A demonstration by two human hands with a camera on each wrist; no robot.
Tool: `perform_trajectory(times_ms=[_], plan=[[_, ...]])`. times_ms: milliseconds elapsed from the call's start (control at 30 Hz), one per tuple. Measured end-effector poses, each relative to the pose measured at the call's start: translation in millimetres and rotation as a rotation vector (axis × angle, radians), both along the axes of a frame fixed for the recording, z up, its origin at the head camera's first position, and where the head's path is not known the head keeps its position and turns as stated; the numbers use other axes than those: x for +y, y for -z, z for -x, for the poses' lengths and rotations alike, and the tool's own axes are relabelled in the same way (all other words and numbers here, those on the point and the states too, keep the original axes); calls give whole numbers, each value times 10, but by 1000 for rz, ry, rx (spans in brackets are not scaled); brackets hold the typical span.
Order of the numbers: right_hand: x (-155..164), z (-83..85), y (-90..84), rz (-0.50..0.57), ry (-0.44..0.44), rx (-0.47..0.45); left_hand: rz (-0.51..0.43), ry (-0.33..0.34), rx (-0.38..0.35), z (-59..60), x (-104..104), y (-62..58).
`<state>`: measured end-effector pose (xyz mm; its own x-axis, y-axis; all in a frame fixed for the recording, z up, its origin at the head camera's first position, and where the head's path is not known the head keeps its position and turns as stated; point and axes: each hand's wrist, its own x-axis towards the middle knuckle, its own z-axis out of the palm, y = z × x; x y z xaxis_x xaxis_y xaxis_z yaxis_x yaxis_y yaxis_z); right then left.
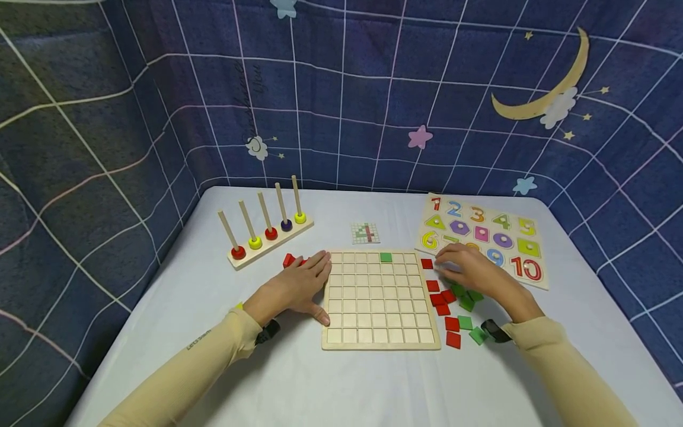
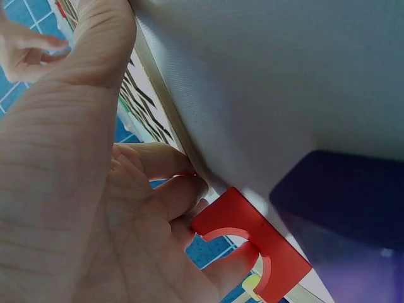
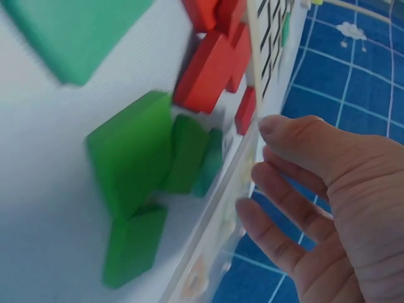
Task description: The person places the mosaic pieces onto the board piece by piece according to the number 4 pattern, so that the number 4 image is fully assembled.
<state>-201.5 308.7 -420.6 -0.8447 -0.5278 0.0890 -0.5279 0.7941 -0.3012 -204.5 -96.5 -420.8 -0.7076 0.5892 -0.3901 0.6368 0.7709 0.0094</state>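
Observation:
A wooden grid board [image 1: 379,303] lies flat, with one green square tile [image 1: 386,257] in its top row. My left hand [image 1: 299,287] rests along the board's left edge, fingers extended and thumb at the lower edge corner. Beside its fingers sits a red arch-shaped block [image 2: 276,245]. To the right of the board, my right hand [image 1: 477,273] hovers with fingers loosely bent, thumb and fingertips apart and nothing between them. Below and left of it are several red square tiles [image 1: 452,324] and several green tiles [image 3: 136,151], some of these overlapping.
A wooden number puzzle [image 1: 533,240] lies behind the right hand. At the back left stands a peg rack [image 1: 235,261] with coloured rings on its pegs. A small pattern card [image 1: 365,233] lies behind the board. A patterned curtain [image 1: 368,95] surrounds the table.

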Motion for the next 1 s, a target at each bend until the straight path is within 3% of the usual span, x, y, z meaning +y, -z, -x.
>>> perform_trajectory(times_ms=[333, 667, 1000], plan=[[158, -65, 58, 2, 63, -104, -17, 8, 13, -5, -2, -1], [159, -74, 79, 5, 64, -112, -16, 1, -1, -11, -5, -7], [-52, -28, -32, 17, 31, -77, -17, 5, 2, -10, -12, 7]])
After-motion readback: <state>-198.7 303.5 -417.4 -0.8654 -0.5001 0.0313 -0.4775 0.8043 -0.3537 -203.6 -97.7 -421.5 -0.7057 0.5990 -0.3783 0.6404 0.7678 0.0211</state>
